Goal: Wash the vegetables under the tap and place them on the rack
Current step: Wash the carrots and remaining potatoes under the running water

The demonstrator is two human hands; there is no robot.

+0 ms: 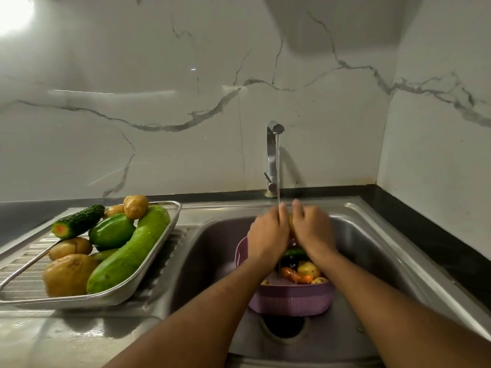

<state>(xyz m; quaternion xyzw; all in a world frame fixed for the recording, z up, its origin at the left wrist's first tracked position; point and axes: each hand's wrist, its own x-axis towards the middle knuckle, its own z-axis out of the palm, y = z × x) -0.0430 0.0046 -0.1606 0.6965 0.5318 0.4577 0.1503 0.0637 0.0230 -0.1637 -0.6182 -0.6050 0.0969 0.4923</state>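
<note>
Under the running tap at frame centre, both hands, left hand and right hand, cup a potato between them, with the rack lying at left, nearer the left hand.

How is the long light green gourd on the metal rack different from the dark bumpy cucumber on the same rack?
The light green gourd is smooth and pale; the dark cucumber is bumpy and deep green. The gourd is clearly longer and thicker. The cucumber shows a cut end with a reddish centre facing the camera; no cut end shows on the gourd. Both lie slanted on the metal rack, among potatoes.
</note>
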